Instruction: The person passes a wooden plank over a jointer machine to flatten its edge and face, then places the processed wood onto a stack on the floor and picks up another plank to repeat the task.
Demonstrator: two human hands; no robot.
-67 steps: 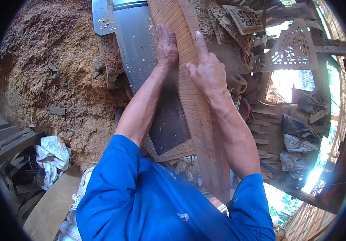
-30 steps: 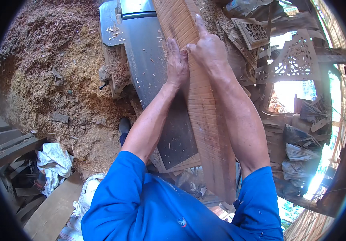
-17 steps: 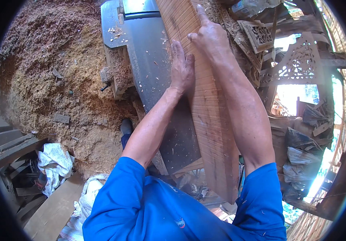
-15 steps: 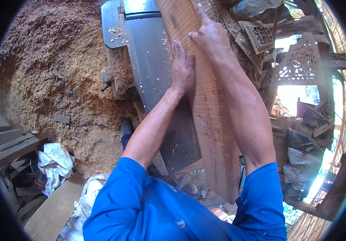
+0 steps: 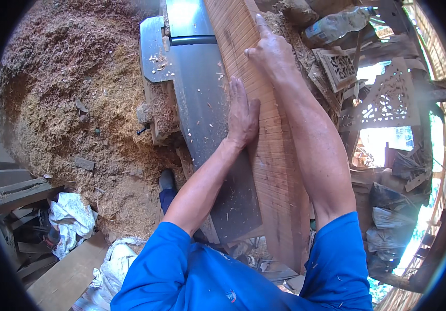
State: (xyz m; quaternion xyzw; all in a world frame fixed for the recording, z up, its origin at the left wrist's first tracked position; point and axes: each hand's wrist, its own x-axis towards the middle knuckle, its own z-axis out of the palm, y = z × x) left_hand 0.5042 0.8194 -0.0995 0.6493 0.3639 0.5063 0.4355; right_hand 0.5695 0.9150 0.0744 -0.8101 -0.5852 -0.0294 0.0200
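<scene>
A long reddish-brown wooden plank (image 5: pixel 277 192) stands on the grey metal bed (image 5: pixel 199 98) of a jointer, running away from me. My left hand (image 5: pixel 243 116) lies against its left face, fingers stretched forward and thumb toward the wood. Farther ahead, my right hand (image 5: pixel 274 54) grips the plank from the right over its upper edge. Its index finger points forward and the thumb rests on the wood; the other fingers are hidden. A dark slot (image 5: pixel 194 40) crosses the bed to the left of the plank's far part. Wood chips are scattered over the metal.
A big heap of shavings (image 5: pixel 78 103) lies left of the machine. Pale sacks (image 5: pixel 72 220) and offcuts (image 5: pixel 18 194) are at lower left. On the right stand carved wooden panels (image 5: pixel 388 98), a plastic bottle (image 5: pixel 337 26) and dark bags (image 5: pixel 388 217). A shoe (image 5: pixel 166 180) shows beside the bed.
The view has shifted, so the scene sits lower. Against the bed, the plank and my right hand have moved slightly forward. My left hand has slid back a little along the plank.
</scene>
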